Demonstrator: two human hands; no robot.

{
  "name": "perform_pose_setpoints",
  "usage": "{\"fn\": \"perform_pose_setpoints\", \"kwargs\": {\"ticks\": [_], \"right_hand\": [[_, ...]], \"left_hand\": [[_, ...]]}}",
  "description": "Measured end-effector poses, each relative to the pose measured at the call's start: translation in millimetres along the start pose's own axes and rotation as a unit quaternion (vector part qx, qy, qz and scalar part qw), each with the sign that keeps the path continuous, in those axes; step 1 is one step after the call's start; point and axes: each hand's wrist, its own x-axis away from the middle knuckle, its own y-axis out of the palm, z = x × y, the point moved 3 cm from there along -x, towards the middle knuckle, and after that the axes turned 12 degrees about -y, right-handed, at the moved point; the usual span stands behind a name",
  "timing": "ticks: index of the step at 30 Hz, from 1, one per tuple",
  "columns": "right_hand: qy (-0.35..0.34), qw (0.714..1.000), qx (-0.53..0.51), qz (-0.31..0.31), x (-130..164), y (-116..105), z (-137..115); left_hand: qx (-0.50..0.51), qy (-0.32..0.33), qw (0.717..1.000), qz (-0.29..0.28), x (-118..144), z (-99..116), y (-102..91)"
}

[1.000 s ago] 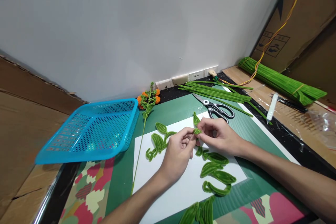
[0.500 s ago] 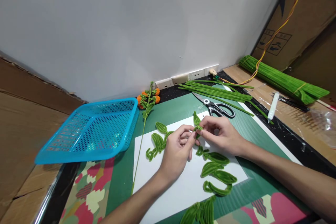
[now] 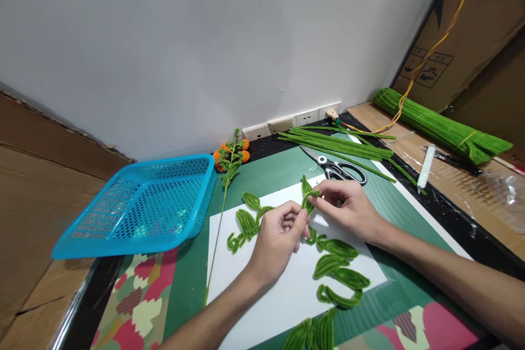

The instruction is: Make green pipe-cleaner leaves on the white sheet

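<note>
Green chenille leaf [image 3: 307,197] pinched between right hand [image 3: 348,209] and left hand [image 3: 279,236] fingertips.

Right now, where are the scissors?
In the head view the scissors lie on the green mat, right of centre, just beyond the right hand and in front of the loose green pipe cleaners.

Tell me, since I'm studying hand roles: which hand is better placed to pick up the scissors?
Right, probably. The right hand sits just in front of the scissors; the left hand is farther off.
</note>
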Motion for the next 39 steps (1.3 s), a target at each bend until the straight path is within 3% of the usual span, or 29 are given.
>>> {"fn": "perform_pose_setpoints", "kwargs": {"ticks": [10, 15, 22, 31, 39], "right_hand": [[-0.002, 0.997, 0.025, -0.073, -3.0, 1.4, -3.5], [-0.028, 0.996, 0.052, -0.069, -1.4, 2.2, -5.1], [-0.007, 0.997, 0.041, -0.070, -3.0, 1.3, -5.3], [-0.111, 0.982, 0.140, -0.061, 3.5, 3.5, -7.6], [-0.125, 0.987, 0.091, -0.050, 5.1, 5.9, -7.7]], "left_hand": [[-0.029, 0.003, 0.999, -0.014, 1.7, 1.5, 1.8], [-0.049, 0.004, 0.999, -0.008, 2.1, 3.1, 0.5], [-0.013, 0.009, 1.000, 0.005, 0.1, 2.5, -1.0], [-0.065, 0.007, 0.997, 0.035, 5.1, 2.7, -2.2], [-0.033, 0.028, 0.999, 0.013, 0.4, -0.8, -3.5]]}}
